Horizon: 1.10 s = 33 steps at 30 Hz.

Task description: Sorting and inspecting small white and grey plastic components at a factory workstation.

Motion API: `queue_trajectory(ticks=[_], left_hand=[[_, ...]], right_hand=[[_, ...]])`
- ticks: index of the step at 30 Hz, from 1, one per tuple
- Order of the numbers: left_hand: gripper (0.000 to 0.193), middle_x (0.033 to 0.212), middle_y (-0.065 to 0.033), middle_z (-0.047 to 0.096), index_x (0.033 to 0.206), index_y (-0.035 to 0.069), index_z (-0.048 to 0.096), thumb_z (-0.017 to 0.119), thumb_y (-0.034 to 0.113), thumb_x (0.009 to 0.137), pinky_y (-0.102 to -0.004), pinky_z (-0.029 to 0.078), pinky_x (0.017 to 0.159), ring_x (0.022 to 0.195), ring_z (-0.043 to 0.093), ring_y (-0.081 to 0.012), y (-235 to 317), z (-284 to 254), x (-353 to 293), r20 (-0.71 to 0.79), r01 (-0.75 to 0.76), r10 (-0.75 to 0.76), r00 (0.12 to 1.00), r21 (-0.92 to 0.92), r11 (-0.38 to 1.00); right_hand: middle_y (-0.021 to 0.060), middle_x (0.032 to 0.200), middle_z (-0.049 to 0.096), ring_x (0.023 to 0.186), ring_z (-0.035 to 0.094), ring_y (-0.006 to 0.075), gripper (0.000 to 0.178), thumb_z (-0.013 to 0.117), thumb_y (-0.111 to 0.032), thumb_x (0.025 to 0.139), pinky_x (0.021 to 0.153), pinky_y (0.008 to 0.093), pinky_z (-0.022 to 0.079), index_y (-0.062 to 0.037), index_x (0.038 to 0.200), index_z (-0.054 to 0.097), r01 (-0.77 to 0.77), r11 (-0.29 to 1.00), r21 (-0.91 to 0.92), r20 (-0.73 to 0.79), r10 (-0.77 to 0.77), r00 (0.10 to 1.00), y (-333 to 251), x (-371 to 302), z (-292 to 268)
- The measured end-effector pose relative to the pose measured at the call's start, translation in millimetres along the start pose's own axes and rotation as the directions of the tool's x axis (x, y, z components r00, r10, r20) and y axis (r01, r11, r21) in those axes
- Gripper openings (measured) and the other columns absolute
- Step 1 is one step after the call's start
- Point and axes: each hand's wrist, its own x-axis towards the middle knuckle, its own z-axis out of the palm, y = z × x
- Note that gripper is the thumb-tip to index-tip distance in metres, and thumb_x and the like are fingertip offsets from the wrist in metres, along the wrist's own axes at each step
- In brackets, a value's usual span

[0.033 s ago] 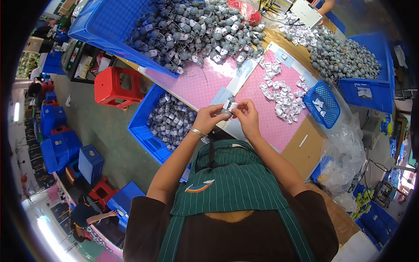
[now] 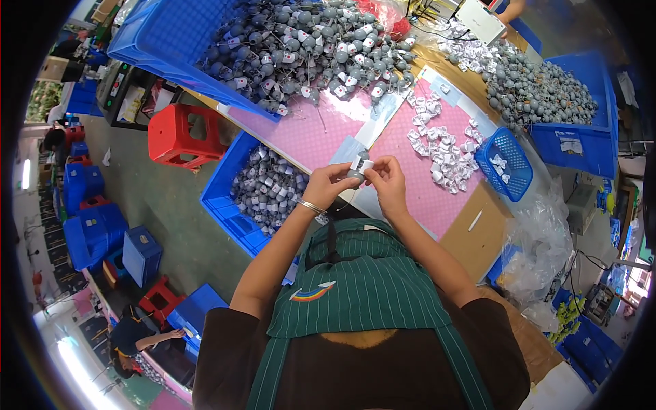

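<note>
Between my hands, over the near edge of the pink work surface (image 2: 393,147), is a small rounded grey piece with a white part on it (image 2: 360,165). My left hand (image 2: 324,184) is closed, pinching its left side between thumb and fingers. From the right, my right hand (image 2: 389,186) grips the white part with thumb and fingertips. Loose white parts (image 2: 447,154) lie on the pink surface to the right of my hands. A big pile of grey pieces with white parts (image 2: 301,51) lies ahead, partly inside a blue crate.
A low blue crate of grey and white pieces (image 2: 266,188) stands left of my hands. On the right are a blue basket (image 2: 504,164), a white pen (image 2: 476,220), clear plastic bags (image 2: 543,239) and a heap of grey balls (image 2: 540,92). A red stool (image 2: 179,134) stands at the left.
</note>
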Motion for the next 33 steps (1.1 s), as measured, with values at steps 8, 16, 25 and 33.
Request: queue_trajectory(ticks=[8,16,25,33], left_hand=[[0.038,0.099,-0.0093,0.064,0.115,-0.005,0.056,0.065,0.007,0.081,-0.0260,0.050,0.075,0.084,0.063,-0.0150,15.2,-5.8,0.5,0.059,0.035,-0.033,0.998,-0.035,0.999],[0.036,0.101,-0.0076,0.061,0.116,-0.004,0.056,0.063,0.006,0.082,-0.0269,0.050,0.078,0.085,0.062,-0.0148,9.1,-3.8,-3.4,0.084,0.010,-0.007,0.996,-0.035,0.999],[0.041,0.109,-0.0071,0.058,0.125,-0.002,0.049,0.058,0.009,0.086,-0.0269,0.047,0.085,0.097,0.057,-0.0141,-9.7,-14.1,-7.7,0.165,0.018,-0.004,0.986,-0.086,0.996],[0.036,0.102,-0.0068,0.063,0.115,0.001,0.057,0.061,0.015,0.083,-0.0290,0.050,0.077,0.088,0.060,-0.0139,-102.0,-95.2,-24.2,-0.082,0.172,-0.158,0.984,0.226,0.959]], right_hand=[[0.0082,0.081,0.055,0.069,0.055,0.0142,0.021,0.061,0.001,0.080,0.062,0.0262,0.048,-0.0013,0.093,0.045,0.013,0.999,0.053,0.028,-0.015,1.000,-7.4,5.7,0.8],[0.0066,0.108,0.056,0.094,0.056,0.0137,0.047,0.061,-0.020,0.086,0.077,0.0255,0.046,0.0001,0.125,0.043,-0.245,0.969,0.024,0.274,0.229,0.934,-8.7,13.0,-11.2],[0.0068,0.097,0.060,0.086,0.058,0.0131,0.031,0.063,-0.016,0.085,0.074,0.0265,0.050,0.0000,0.108,0.052,-0.245,0.968,0.059,0.257,0.223,0.940,4.5,14.1,1.3],[0.0079,0.095,0.060,0.082,0.060,0.0150,0.032,0.064,-0.020,0.084,0.066,0.0267,0.050,0.0004,0.108,0.055,-0.402,0.904,-0.142,0.119,0.419,0.900,37.1,4.6,-18.1]])
